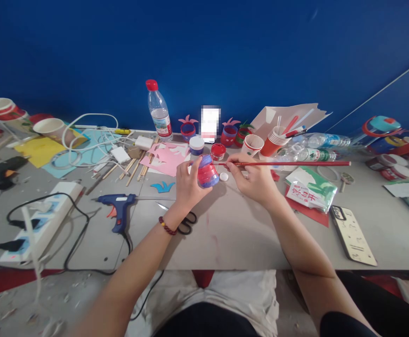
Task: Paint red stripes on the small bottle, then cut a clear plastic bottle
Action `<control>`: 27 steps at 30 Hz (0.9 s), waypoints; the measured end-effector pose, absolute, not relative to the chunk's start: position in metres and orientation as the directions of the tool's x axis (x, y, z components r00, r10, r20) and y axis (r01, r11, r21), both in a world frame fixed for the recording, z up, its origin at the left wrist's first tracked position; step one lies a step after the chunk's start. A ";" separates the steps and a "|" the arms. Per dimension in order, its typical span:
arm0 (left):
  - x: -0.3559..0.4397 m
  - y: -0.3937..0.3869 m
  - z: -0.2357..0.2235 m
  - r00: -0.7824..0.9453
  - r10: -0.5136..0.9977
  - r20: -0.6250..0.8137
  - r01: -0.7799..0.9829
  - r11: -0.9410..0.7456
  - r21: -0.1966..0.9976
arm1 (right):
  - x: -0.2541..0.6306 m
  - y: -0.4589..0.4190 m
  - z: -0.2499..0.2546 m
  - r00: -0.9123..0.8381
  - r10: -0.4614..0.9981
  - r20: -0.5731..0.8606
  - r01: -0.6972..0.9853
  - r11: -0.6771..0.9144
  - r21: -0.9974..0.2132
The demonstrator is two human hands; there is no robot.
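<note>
My left hand (188,183) grips a small cup painted in red and blue-purple bands (207,172), tilted above the table. In my right hand (248,177) is a long red paintbrush (295,164), pinched near its bristle end. Its tip points left and lies close to the cup's right side; I cannot tell whether it touches. Just behind the cup stand an open jar of red paint (218,150) and a jar with a white top and blue contents (196,145). A small white disc (224,177) lies between my hands.
Left of my hands lie a blue glue gun (118,206), scissors (186,223) under my left wrist, and a power strip (46,220). A bottle with a red cap (160,114) and paper cups (252,145) stand behind. A phone (353,236) lies at right.
</note>
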State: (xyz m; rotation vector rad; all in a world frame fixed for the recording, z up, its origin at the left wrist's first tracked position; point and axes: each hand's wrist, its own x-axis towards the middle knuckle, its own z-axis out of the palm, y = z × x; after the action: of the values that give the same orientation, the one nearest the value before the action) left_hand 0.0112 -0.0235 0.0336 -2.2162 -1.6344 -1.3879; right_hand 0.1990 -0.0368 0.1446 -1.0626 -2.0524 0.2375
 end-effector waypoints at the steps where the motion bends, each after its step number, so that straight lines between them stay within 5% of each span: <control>1: 0.011 -0.023 0.033 0.036 0.736 0.676 0.793 -0.433 0.429 | 0.199 -0.038 0.144 -0.338 0.756 0.560 0.609 0.630 -0.483; 14: 0.010 -0.023 0.031 0.075 0.726 0.683 0.811 -0.443 0.382 | 0.194 -0.043 0.142 -0.332 0.834 0.440 0.437 0.550 -0.712; 27: 0.010 -0.023 0.030 0.062 0.710 0.701 0.806 -0.451 0.385 | 0.196 -0.040 0.151 -0.293 0.804 0.517 0.498 0.590 -0.636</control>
State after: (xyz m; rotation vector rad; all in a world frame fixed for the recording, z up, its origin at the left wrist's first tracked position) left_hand 0.0101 -0.0229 0.0298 -2.2083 -1.5839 -1.3487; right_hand 0.1955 -0.0404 0.1507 -1.0386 -1.9597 0.4504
